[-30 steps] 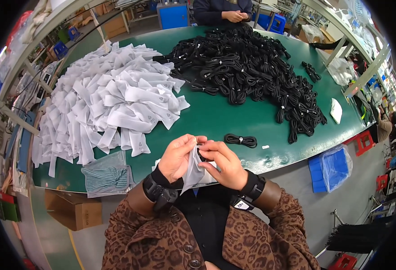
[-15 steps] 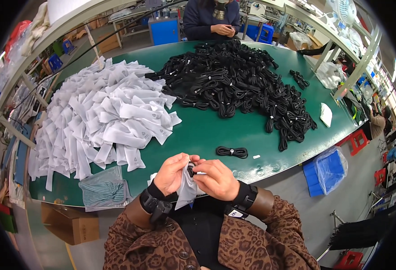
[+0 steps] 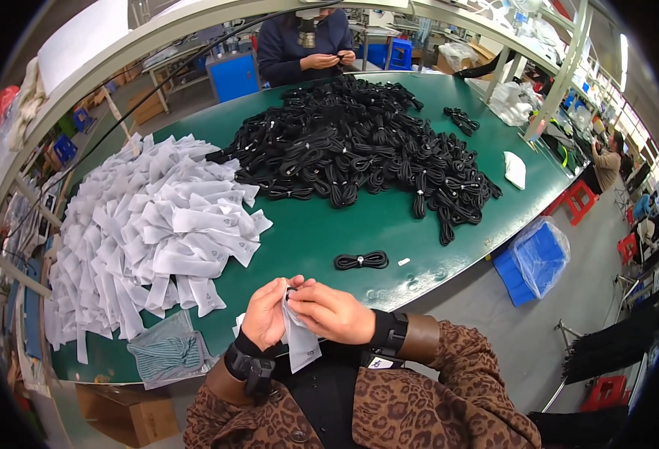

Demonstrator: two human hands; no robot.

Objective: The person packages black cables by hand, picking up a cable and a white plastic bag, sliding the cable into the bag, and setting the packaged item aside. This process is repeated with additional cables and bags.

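Observation:
Close to my body, at the table's near edge, my left hand (image 3: 263, 316) is closed on a small translucent white bag (image 3: 299, 347). Its printed lower end hangs below my fingers. The fingers of my right hand (image 3: 334, 315) are pinched at the bag's mouth, on a black cord (image 3: 291, 292) that shows only as a small dark bit; the rest is hidden by bag and fingers. Just beyond my hands lies one tied black cord bundle (image 3: 361, 260). A big pile of similar bags (image 3: 157, 224) spreads to the left, and a heap of black cord bundles (image 3: 359, 142) lies farther off.
A clear bag of blue-green cord (image 3: 166, 358) rests at the table's near left edge. A small white tag (image 3: 404, 262) and a white curved piece (image 3: 515, 170) lie to the right. Across the green table (image 3: 307, 232), a person (image 3: 303, 45) handles something small and dark. A lined blue bin (image 3: 531, 262) stands on the floor.
The whole view has shifted. Less of the black cord shows at the bag's mouth now, and my right fingers sit closer to my left. The person opposite has moved their hands apart slightly.

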